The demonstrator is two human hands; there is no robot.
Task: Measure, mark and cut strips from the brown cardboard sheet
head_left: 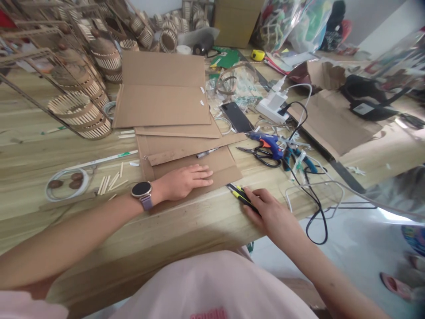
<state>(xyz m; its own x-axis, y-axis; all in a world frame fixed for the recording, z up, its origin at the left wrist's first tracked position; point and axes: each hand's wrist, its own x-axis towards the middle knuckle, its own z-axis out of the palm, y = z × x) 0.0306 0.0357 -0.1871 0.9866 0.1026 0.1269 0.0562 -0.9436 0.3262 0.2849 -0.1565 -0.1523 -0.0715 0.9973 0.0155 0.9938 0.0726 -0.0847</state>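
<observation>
My left hand (182,180) lies flat on a piece of brown cardboard (222,166) near the table's front edge, fingers stretched to the right. My right hand (265,210) is wrapped round a black and yellow-green utility knife (244,198), whose tip points at the cardboard's right front corner. A narrow cardboard strip (195,151) lies across the sheet, and a slim grey pen-like tool (207,153) rests just in front of it. More cardboard sheets (162,104) are stacked behind.
Scissors (262,155), a blue glue gun (270,144) and teal-handled pliers (299,161) lie to the right among cables. Behind them are a phone (236,116) and a white power strip (270,108). Slatted wooden baskets (79,113), a wire coil (49,186) and short sticks (104,185) occupy the left.
</observation>
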